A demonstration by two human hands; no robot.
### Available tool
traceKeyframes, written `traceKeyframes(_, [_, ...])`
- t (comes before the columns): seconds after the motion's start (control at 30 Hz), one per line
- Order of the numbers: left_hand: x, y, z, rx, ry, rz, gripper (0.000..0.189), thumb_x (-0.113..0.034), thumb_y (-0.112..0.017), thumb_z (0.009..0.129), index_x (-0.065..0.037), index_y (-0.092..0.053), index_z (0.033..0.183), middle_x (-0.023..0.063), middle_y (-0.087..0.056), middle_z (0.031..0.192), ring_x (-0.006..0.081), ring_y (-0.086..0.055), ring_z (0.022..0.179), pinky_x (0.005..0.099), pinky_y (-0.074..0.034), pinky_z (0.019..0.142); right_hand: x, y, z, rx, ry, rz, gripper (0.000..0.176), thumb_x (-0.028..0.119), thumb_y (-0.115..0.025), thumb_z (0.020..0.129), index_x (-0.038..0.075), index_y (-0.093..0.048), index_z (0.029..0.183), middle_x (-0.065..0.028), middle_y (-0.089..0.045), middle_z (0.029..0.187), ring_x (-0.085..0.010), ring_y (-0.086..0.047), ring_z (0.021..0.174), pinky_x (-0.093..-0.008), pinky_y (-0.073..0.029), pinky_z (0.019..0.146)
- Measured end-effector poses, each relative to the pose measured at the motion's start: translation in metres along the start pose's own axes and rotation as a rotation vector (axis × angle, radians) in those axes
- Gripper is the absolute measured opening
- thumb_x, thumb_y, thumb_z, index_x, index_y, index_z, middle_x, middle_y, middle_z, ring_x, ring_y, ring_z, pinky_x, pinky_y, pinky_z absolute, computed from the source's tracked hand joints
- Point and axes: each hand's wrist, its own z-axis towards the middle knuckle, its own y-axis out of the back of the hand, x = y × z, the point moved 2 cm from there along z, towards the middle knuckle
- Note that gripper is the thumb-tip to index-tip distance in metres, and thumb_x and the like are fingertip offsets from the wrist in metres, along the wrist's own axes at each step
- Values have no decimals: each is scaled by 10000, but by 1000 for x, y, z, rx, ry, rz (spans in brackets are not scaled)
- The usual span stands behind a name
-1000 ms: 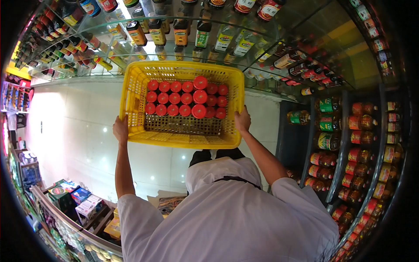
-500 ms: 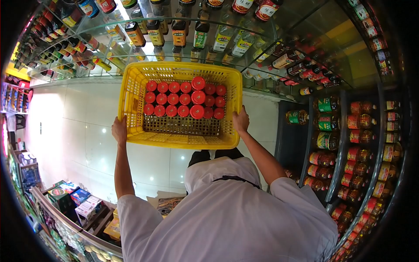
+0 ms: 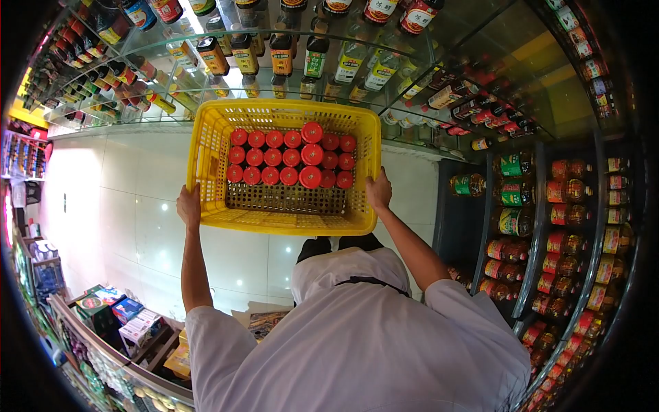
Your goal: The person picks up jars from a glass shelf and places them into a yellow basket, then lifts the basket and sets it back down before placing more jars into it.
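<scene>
A yellow plastic basket [image 3: 288,221] with perforated walls is held level in front of my body. Inside it stand several red-lidded jars [image 3: 272,157] in rows, a few with larger lids [image 3: 311,152]; the near part of the basket's floor is bare. My left hand [image 3: 189,204] grips the left rim near the front corner, fingers wrapped over the edge. On the opposite side, my right hand [image 3: 378,189] is closed round the right rim. The jars' bodies are mostly hidden beneath their lids.
Glass shelves with sauce bottles [image 3: 281,53] stand just beyond the basket. To my right, dark racks hold oil bottles [image 3: 515,192]. Boxes [image 3: 141,325] sit on a low display at the lower left. Pale floor tiles [image 3: 158,226] lie below.
Almost nothing differs; the basket and both hands sit very slightly lower in the view. The grip on each side is the same.
</scene>
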Motion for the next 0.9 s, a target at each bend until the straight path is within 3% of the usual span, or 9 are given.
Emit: traceKeyframes(0.9, [2,-2,1,15,8,-18,409,-454,-597,867,-55,-632,954,215,-675,844,414,-642,818,493,-490,704,5,4,-3,10,5,-5,332,185,-527,834,34,-496,1128,-218,-656,1041,-411,-622,959,-482,-482,823])
